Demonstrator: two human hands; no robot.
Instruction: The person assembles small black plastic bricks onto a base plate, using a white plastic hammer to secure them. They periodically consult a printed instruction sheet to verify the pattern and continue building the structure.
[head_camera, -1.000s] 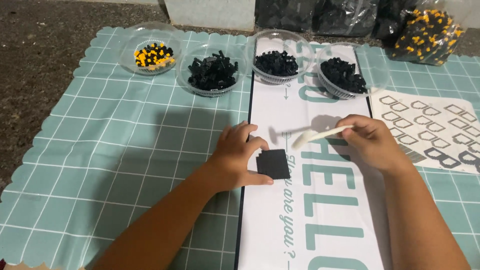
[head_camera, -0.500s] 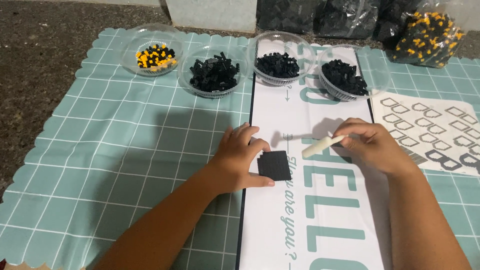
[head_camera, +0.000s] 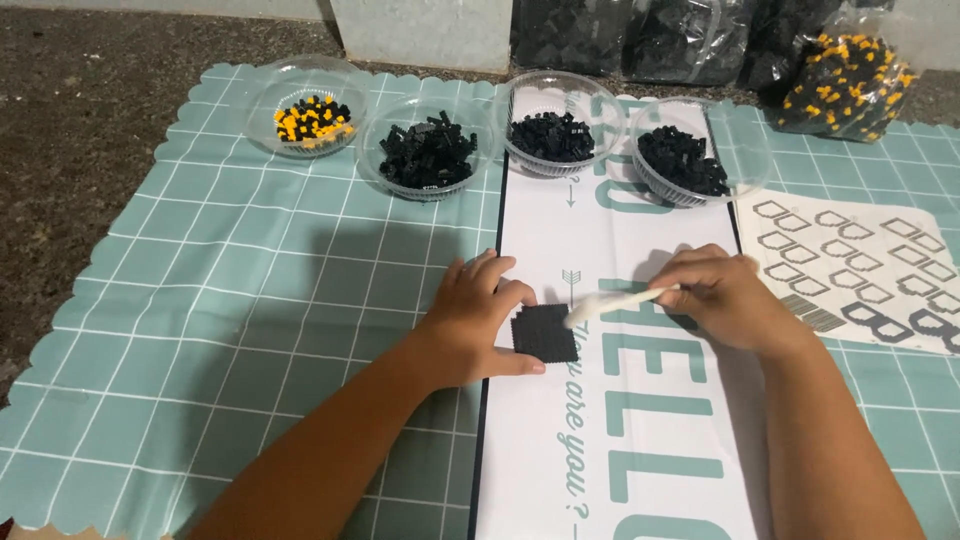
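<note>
The left hand (head_camera: 478, 318) lies flat on the white printed sheet (head_camera: 640, 440), thumb and fingers pressed around the left edge and lower corner of a small black square plate (head_camera: 545, 333); its grip is narrow, pinning the plate rather than lifting it. The right hand (head_camera: 728, 300) has its grip closed on a white stick tool (head_camera: 615, 303), whose tip touches the plate's upper right corner. The plate sits near the left edge of the white sheet, roughly at its middle height.

The sheet lies over a teal checked mat (head_camera: 250, 300) with a scalloped edge, spread on a dark speckled desk (head_camera: 70, 120). Along the far side stand four clear bowls: one with yellow and black pieces (head_camera: 312, 120), then three with black pieces (head_camera: 428, 155) (head_camera: 552, 135) (head_camera: 685, 160), well apart from the hands. To the right lies a paper with outlined shapes (head_camera: 860, 250), just beside the right wrist. Bags of pieces (head_camera: 845, 85) line the far edge. Open mat stretches to the left of the left forearm, and the lower sheet between the arms is free.
</note>
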